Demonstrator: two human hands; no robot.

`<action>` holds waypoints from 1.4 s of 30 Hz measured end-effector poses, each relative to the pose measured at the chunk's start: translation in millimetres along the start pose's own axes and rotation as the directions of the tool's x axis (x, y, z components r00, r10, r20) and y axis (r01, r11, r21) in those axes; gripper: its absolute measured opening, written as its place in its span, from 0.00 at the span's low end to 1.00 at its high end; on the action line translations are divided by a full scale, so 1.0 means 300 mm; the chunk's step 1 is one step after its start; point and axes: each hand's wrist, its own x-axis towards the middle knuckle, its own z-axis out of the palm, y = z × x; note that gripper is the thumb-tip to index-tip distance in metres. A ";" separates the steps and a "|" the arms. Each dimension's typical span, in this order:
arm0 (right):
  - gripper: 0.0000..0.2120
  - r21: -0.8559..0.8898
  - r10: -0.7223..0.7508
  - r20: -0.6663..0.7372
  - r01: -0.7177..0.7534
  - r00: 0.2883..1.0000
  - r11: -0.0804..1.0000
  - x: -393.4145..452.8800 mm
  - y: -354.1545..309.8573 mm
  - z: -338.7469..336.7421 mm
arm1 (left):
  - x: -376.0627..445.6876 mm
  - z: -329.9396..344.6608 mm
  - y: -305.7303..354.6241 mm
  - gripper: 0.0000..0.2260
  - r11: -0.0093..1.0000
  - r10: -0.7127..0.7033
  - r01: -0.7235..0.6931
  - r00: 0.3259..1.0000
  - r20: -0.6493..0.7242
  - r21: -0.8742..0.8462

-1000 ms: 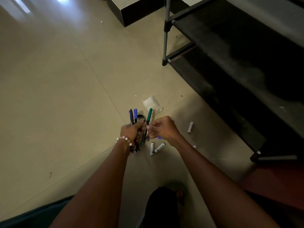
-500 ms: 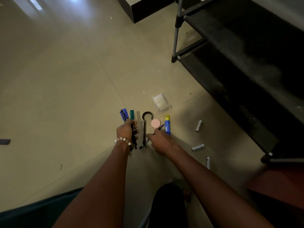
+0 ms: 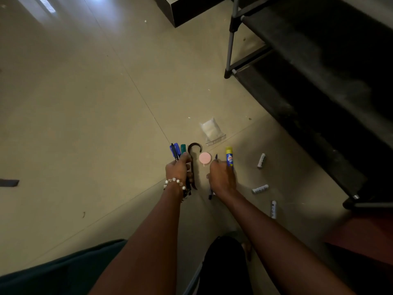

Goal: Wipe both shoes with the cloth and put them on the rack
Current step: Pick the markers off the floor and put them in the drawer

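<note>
No shoes and no cloth show in the head view. The dark shoe rack (image 3: 319,81) stands at the right, its shelves bare where visible. My left hand (image 3: 177,170), a bead bracelet on its wrist, grips a bundle of blue and green pens (image 3: 177,149) held upright over the floor. My right hand (image 3: 222,177) is down at the floor just to the right, its fingers curled round a dark pen (image 3: 210,195) whose ends stick out above and below the fist.
On the tiled floor lie a brown hook (image 3: 194,146), a pink round lid (image 3: 205,157), a blue and yellow glue stick (image 3: 229,157), a small clear bag (image 3: 210,129) and three white batteries (image 3: 261,160). A dark box (image 3: 191,9) stands at the back.
The green pen went from my right hand into the left hand's bundle. My right hand then dropped to the floor and closed on a dark pen. The view shifted slightly.
</note>
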 end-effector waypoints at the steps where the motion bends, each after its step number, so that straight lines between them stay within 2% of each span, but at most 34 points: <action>1: 0.11 0.060 0.067 -0.039 -0.065 0.997 0.996 0.004 -0.008 -0.002 | 0.000 0.004 -0.001 0.10 1.000 0.012 -0.012 1.000 0.010 0.011; 4: 0.11 0.344 0.270 0.021 -0.260 0.963 0.902 0.022 -0.021 -0.030 | 0.004 0.015 -0.002 0.09 0.999 0.017 -0.019 0.999 0.041 0.048; 6: 0.14 0.539 0.375 0.108 -0.371 0.921 0.756 0.042 -0.016 -0.084 | 0.001 0.025 0.005 0.08 0.998 0.011 -0.014 0.999 0.049 0.059; 8: 0.13 0.698 0.382 0.176 -0.389 0.907 0.602 0.067 0.003 -0.167 | -0.014 0.042 0.033 0.08 0.997 0.010 -0.014 0.998 0.057 0.069; 11: 0.01 0.837 0.300 0.193 -0.316 0.934 0.446 0.063 0.042 -0.343 | -0.063 0.090 0.129 0.05 0.996 -0.025 0.010 0.988 0.154 0.093; 15: 0.06 0.938 0.277 0.105 -0.188 0.955 0.291 -0.033 0.094 -0.617 | -0.196 0.188 0.359 0.06 0.985 -0.046 -0.020 0.926 0.375 0.171; 20: 0.06 0.998 0.282 -0.008 -0.009 0.959 0.057 -0.320 0.119 -0.929 | -0.551 0.310 0.611 0.09 0.967 0.003 -0.165 0.771 0.636 0.196; 22: 0.03 0.999 0.308 -0.052 0.054 0.950 0.002 -0.474 0.134 -1.012 | -0.729 0.328 0.652 0.09 0.952 0.014 -0.222 0.720 0.694 0.212; 25: 0.03 0.987 0.372 -0.104 0.142 0.922 -0.074 -0.719 0.168 -1.097 | -0.984 0.324 0.648 0.10 0.957 0.041 -0.237 0.678 0.734 0.166; 28: 0.03 0.964 0.433 -0.162 0.236 0.887 -0.123 -0.971 0.222 -1.129 | -1.213 0.289 0.572 0.12 0.964 0.059 -0.229 0.672 0.738 0.132; 30: 0.02 0.947 0.467 -0.193 0.289 0.863 -0.142 -1.137 0.272 -1.116 | -1.344 0.257 0.498 0.13 0.970 0.023 -0.200 0.646 0.763 0.141; 33: 0.03 0.941 0.526 -0.208 0.316 0.824 -0.122 -1.357 0.353 -1.057 | -1.491 0.224 0.367 0.17 0.989 -0.064 -0.072 0.600 0.798 0.133; 35: 0.03 0.949 0.571 -0.193 0.300 0.798 -0.100 -1.483 0.414 -1.004 | -1.561 0.219 0.253 0.19 0.990 -0.132 0.037 0.586 0.799 0.136; 38: 0.04 0.969 0.641 -0.179 0.245 0.746 -0.015 -1.634 0.504 -0.913 | -1.635 0.210 0.082 0.20 0.963 -0.270 0.144 0.577 0.771 0.230; 42: 0.07 0.991 0.744 -0.127 0.122 0.656 0.061 -1.777 0.637 -0.803 | -1.691 0.233 -0.105 0.16 0.902 -0.403 0.102 0.551 0.731 0.420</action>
